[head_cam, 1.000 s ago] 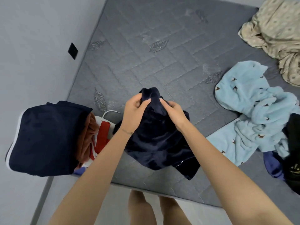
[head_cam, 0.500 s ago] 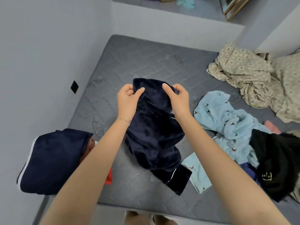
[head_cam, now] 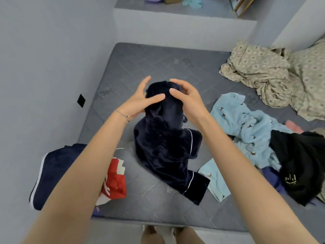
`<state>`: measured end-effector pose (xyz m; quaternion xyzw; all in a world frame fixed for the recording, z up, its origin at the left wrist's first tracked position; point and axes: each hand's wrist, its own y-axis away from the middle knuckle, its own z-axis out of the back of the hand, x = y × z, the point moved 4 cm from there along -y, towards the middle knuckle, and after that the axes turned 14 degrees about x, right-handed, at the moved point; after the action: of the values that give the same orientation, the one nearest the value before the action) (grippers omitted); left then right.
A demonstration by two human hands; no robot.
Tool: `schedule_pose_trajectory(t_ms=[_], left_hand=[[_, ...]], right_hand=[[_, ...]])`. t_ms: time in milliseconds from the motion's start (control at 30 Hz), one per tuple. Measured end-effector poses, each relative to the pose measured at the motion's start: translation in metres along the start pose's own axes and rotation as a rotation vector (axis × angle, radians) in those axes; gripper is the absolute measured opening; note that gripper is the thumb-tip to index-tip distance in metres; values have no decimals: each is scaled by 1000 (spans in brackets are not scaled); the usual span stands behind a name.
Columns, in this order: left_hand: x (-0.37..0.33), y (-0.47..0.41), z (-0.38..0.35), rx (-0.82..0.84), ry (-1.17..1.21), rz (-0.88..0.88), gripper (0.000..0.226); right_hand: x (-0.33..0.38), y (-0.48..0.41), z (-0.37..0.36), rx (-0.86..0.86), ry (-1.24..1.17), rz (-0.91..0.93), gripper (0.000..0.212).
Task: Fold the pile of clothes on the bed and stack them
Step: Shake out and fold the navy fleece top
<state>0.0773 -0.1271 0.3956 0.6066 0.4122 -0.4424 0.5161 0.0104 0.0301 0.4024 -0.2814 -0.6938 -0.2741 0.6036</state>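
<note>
Navy garment hangs above the bed, its tail resting on it. Right grip curls over the top; left grip is straight-fingered, thumb on fabric. It looks soft, floppy and light, so I'd pinch the seams.

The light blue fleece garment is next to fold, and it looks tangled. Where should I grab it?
Probably the light blue fleece garment by its flat cuffed end, reached from above on the near side. That end lies spread and mostly free on the mattress; the right part is bunched and partly covered by the black garment.
</note>
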Motion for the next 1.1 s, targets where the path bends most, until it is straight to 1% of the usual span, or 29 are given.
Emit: schedule_pose_trajectory(t_ms=[33, 100, 167, 233, 300, 333, 400, 433, 467, 500, 533, 567, 600, 633, 700, 733, 800, 833, 867, 900, 933, 967, 1000, 1033, 1067, 1100], left_hand=[[13, 0, -2, 0, -87, 5, 50], [32, 2, -3, -87, -165, -23, 19], [47, 6, -1, -158, -153, -22, 6], [59, 12, 7, -230, -90, -14, 4], [66, 18, 15, -274, 11, -35, 11], [68, 22, 19, -278, 57, -49, 14], [68, 28, 23, -265, 111, -56, 14], [69, 31, 25, -248, 117, -59, 15], [70, 33, 26, -228, 118, -62, 16], [72, 35, 27, -212, 123, -63, 16], [73, 38, 28, -202, 130, -64, 17], [74, 42, 30, -202, 137, -64, 18], [77, 46, 33, -208, 150, -62, 19], [81, 50, 37, -222, 165, -56, 20], [95, 59, 47, -258, 179, -30, 20], [104, 63, 51, -286, 155, 11, 19], [126, 71, 59, -337, 23, 165, 16], [140, 73, 61, -327, -62, 278, 17], [155, 74, 63, -281, -141, 407, 21], [170, 75, 65, -217, -257, 555, 29], [183, 75, 68, -170, -430, 688, 44], [192, 75, 68, -146, -611, 758, 63], [196, 71, 65, -147, -739, 717, 80], [195, 64, 56, -150, -806, 590, 94], [192, 57, 44, -128, -846, 440, 101], [189, 48, 29, -67, -886, 325, 100]], right_hand=[[-11, 2, 1, 22, -12, -31, 32], [-31, 10, 6, 18, -78, -110, 39], [-52, 18, 13, -22, -104, -188, 45], [-73, 27, 20, -63, -74, -263, 53], [-92, 36, 25, -48, 14, -336, 65], [-99, 40, 27, -8, 72, -368, 73], [-112, 48, 23, 135, 182, -421, 87], [-118, 50, 18, 200, 225, -438, 90], [-124, 50, 12, 235, 296, -430, 88], [-131, 48, 7, 229, 383, -402, 80], [-136, 44, 4, 206, 454, -356, 62], [-142, 42, 2, 168, 498, -335, 38], [-147, 42, 2, 137, 488, -328, 19], [-152, 43, 3, 124, 454, -358, 17], [-162, 49, 2, 137, 398, -430, 22], [-167, 53, 2, 146, 399, -459, 23], [-179, 60, 0, 126, 412, -504, 24], [-183, 63, -1, 91, 424, -507, 27], [-186, 64, -2, 58, 429, -493, 29], [-186, 65, -4, 37, 424, -468, 29], [-185, 64, -8, 31, 417, -435, 25], [-184, 62, -12, 41, 421, -410, 19], [-183, 60, -16, 59, 434, -390, 15], [-181, 58, -20, 83, 448, -378, 13], [-179, 56, -25, 110, 454, -368, 13], [-177, 55, -30, 137, 450, -358, 13]])
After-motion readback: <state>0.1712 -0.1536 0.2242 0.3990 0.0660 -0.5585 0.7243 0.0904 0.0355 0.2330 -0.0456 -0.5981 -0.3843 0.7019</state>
